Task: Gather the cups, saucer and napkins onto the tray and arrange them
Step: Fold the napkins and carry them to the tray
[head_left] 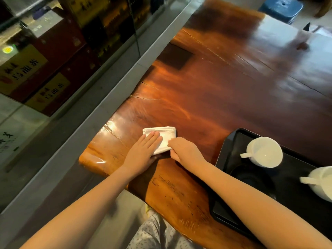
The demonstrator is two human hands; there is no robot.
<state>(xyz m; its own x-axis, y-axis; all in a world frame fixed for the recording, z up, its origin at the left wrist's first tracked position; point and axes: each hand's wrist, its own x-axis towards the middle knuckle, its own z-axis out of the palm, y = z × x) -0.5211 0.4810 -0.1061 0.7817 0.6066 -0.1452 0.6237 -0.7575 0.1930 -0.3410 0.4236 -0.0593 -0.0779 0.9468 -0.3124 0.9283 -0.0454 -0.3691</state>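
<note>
Left hand (143, 151) fingers flat on napkins (166, 136) | right hand (185, 150) fingers pinch napkins' near edge

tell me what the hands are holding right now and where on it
The folded white napkins on the table: left hand pressed flat on top, right hand gripping the near right edge, its fingers hidden.

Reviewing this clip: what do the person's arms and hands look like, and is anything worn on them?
Both arms are bare to as far up as the frame shows: no sleeves in view. The left hand and right hand carry no gloves, rings, watch or bracelets. The left hand's fingers are bare, with no visible markings. The only clothing seen is light patterned fabric at the lap.
</note>
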